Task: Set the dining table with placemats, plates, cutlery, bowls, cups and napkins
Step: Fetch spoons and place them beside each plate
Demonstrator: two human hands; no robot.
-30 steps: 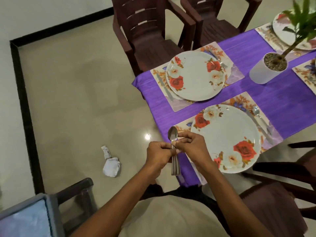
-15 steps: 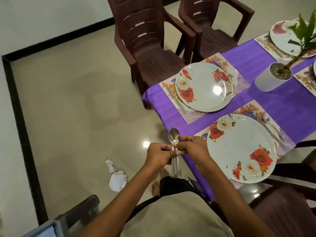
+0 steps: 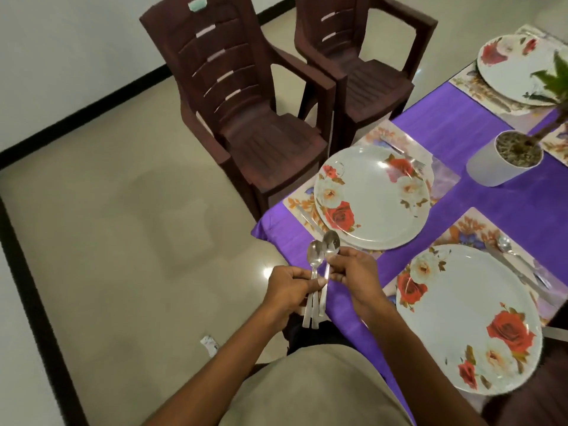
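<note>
While my left hand (image 3: 289, 290) keeps its grip clamped on a bundle of spoons (image 3: 313, 299), my right hand (image 3: 356, 272) pinches one spoon (image 3: 330, 245) just off the worktop (image 3: 479, 124) corner. Open floor (image 3: 129, 235) lies to the left; two chairs (image 3: 255, 124) stand near the far edge. Beside the nearest plate (image 3: 470, 321), blurred cutlery (image 3: 522, 269) lies partly hidden, and the far plate (image 3: 513, 69) is cut by a plant (image 3: 504, 158).

— Any writing, brand or number you can read anywhere?
— None. The pale tag (image 3: 197, 5) at twelve o'clock on the nearer chair's (image 3: 242, 96) backrest is too blurred to tell if it bears words.
</note>
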